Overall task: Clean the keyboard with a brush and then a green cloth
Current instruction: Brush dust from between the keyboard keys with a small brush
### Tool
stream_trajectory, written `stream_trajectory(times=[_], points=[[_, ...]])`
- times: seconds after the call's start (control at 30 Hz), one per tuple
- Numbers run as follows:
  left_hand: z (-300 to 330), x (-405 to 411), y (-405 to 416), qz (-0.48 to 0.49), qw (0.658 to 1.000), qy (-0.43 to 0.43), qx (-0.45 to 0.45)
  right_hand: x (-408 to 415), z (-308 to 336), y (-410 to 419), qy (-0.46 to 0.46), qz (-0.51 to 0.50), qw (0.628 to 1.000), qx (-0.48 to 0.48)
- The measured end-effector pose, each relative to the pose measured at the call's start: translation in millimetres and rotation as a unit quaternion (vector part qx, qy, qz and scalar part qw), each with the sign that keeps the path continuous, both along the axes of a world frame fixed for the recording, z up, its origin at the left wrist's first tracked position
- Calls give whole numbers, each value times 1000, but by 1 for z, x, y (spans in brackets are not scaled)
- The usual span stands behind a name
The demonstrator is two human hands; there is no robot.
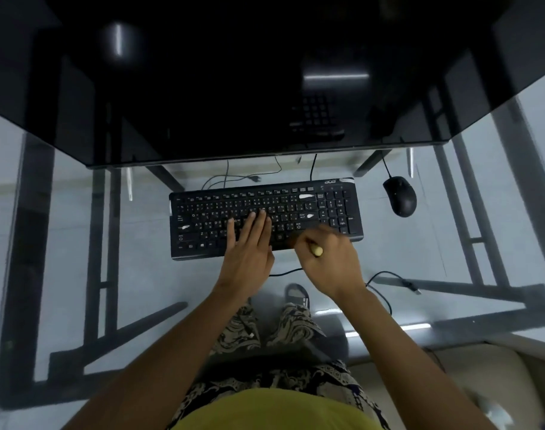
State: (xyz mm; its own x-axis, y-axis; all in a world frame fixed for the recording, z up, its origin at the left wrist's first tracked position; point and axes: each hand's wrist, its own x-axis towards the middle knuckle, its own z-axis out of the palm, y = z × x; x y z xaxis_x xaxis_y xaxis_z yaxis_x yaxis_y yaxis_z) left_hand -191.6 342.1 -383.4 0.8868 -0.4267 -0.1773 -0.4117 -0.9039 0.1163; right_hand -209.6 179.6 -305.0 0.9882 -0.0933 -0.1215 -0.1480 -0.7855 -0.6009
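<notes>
Glass surface (78, 231) on a dark metal frame (105, 243), pale floor (63, 305) showing through. Big dark monitor (234, 72) at the back reflects ceiling lights.

- There is one camera, on the person's head.
- It looks forward and down at the glass desk (78, 231).
- The keyboard (203, 218) sits near the middle, close below.
</notes>
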Motion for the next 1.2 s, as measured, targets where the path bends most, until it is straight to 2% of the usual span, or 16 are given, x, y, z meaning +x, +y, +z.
stream_trajectory(times=[0.07, 0.13, 0.2, 0.33, 0.43, 0.47, 0.6, 0.63, 0.73, 0.77, 0.9, 0.97, 1.03, 1.07, 1.17, 1.2], points=[[2, -6, -4, 14, 1000, -9, 0, 1, 0, -6, -14, 57, 998, 29], [3, -12, -8, 18, 1000, -17, -5, -3, -6, -15, 30, 123, 991, 36], [4, -18, -15, 7, 1000, -17, -10, -12, -10, -34, 38, 119, 991, 38], [5, -26, -36, 6, 1000, -15, 7, -28, -16, -80, 1, 27, 998, 48], [5, -33, -48, 28, 999, 2, 28, -30, -18, -86, 47, 125, 987, 93], [4, -35, -51, 36, 999, 7, 34, -28, -17, -91, 51, 122, 986, 105], [3, -42, -60, 61, 997, 5, 54, -11, -13, -128, 8, -102, 988, 113], [2, -42, -61, 65, 996, 4, 58, -10, -12, -128, -6, -94, 990, 104], [1, -44, -63, 75, 994, 10, 72, -15, -11, -115, 30, 89, 988, 125], [1, -44, -63, 80, 994, 13, 74, -13, -12, -115, 36, 104, 987, 117], [0, -45, -66, 97, 994, 3, 53, 8, -18, -142, -54, -72, 993, 72], [-2, -48, -69, 96, 994, -4, 46, 6, -16, -144, -29, 33, 994, 100], [-3, -50, -69, 101, 994, -8, 42, 2, -11, -141, 52, 127, 983, 118], [-2, -50, -69, 104, 994, -8, 40, 5, -12, -145, 57, 111, 986, 110], [-1, -49, -66, 109, 993, -10, 38, 19, -11, -155, -28, -24, 998, 41], [-1, -49, -66, 109, 993, -9, 39, 21, -9, -154, -25, -17, 998, 49]])
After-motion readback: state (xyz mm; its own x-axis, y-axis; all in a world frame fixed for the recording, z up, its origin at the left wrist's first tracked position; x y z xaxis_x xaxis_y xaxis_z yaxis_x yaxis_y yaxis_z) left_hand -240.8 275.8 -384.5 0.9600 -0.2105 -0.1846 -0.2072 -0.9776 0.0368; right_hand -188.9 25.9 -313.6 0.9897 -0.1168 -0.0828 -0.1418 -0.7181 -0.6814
